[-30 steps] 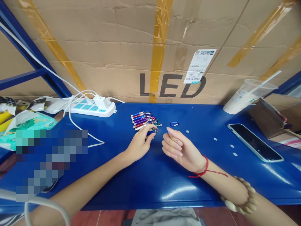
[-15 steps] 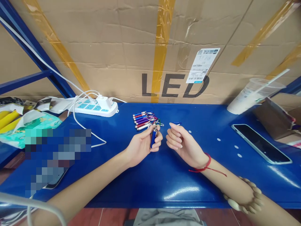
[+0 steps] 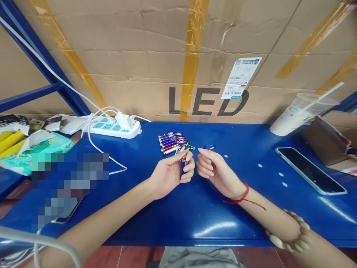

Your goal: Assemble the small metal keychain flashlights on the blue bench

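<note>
A small blue keychain flashlight [image 3: 183,167] with a silver end stands upright in my left hand [image 3: 167,175], the fingers and thumb wrapped round it. Close by on the right, my right hand [image 3: 219,169] is curled, thumb against the index finger; whatever it may hold is hidden. Just beyond my left hand lies a row of several small metal flashlights [image 3: 169,142] in blue, purple, red and silver, with carabiner clips at their right ends. A loose blue carabiner [image 3: 210,146] rests on the blue table [image 3: 178,219] behind my right fingertips.
A white power strip [image 3: 117,128] with plugs and cables sits at the back left. Phones lie on both sides, one dark phone [image 3: 309,169] at right. A tilted plastic cup [image 3: 295,115] with a straw stands back right. Large cardboard [image 3: 139,74] rises behind. White dots [image 3: 260,165] mark the table.
My left hand has shifted slightly and its fingers cover more of the blue flashlight. My right thumb has lowered a little, showing more of the blue carabiner behind it.
</note>
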Motion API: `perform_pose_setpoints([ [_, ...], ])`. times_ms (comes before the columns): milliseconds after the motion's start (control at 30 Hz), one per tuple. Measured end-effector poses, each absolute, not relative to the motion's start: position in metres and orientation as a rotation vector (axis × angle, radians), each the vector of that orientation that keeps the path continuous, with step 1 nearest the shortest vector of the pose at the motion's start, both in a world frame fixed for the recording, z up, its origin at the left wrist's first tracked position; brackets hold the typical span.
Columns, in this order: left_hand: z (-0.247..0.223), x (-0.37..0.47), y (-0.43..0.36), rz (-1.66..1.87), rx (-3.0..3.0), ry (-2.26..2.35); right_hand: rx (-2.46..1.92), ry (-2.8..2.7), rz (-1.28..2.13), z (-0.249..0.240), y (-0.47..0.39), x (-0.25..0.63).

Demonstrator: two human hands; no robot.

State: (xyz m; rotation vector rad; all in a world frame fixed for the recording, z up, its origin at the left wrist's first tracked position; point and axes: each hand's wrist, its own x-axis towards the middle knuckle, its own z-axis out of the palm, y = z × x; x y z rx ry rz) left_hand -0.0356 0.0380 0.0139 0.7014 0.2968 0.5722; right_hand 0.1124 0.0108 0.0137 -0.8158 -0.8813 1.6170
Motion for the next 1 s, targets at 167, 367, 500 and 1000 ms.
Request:
perform_pose_setpoints([
  [167,0.0147,-0.0365,0.0372,0.569,0.672,0.249,-0.822,-0.905,1.626,0.0121,0.0108,0.1126],
  [367,0.0160,-0.0360,0.0326,0.553,0.725,0.269,-0.886,-1.067,1.495,0.0130,0.0083,0.1111],
  [500,0.0138,-0.0339,0.0304,0.580,0.824,0.346,-0.974,-1.224,1.340,0.0134,0.0047,0.1083],
  [1000,0.0144,-0.0359,0.0339,0.567,0.850,0.328,-0.882,-1.272,1.267,0.0141,0.0051,0.1120],
])
